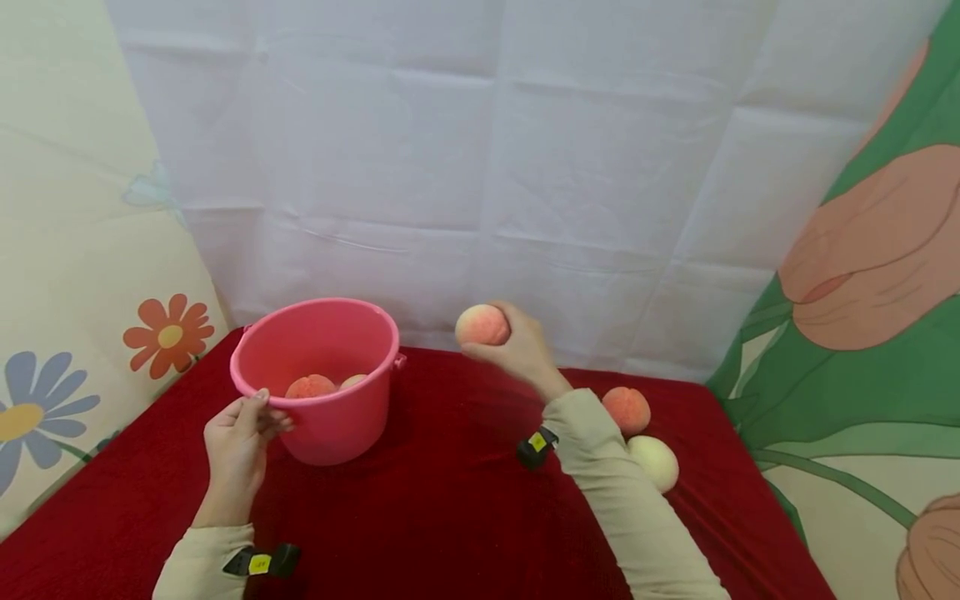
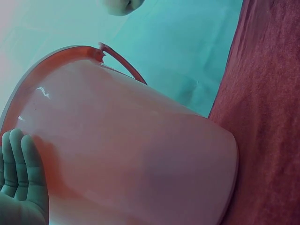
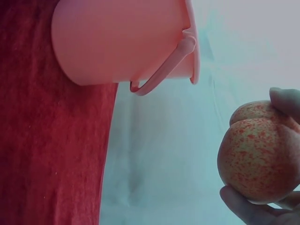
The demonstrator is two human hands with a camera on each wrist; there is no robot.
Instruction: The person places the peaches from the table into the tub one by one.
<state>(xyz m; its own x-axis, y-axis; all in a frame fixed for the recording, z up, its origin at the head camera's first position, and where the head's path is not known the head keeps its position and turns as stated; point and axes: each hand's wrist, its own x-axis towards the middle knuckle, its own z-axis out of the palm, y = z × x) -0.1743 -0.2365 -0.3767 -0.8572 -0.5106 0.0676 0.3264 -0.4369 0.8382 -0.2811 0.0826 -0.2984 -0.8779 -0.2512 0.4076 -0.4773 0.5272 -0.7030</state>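
A pink bucket stands on the red cloth at the left. My left hand holds its near-left rim, and in the left wrist view the fingers lie along the outer wall. Inside the bucket are an orange-pink peach and a paler fruit, partly hidden by the rim. To the right of the bucket, my right hand grips a pale, pink-blushed peach between thumb and fingers, raised above the cloth. The right wrist view shows this peach with its crease.
An orange-pink peach and a cream-coloured peach lie beside my right forearm on the red cloth. A white sheet hangs behind the table. The bucket's handle hangs down on its outer side.
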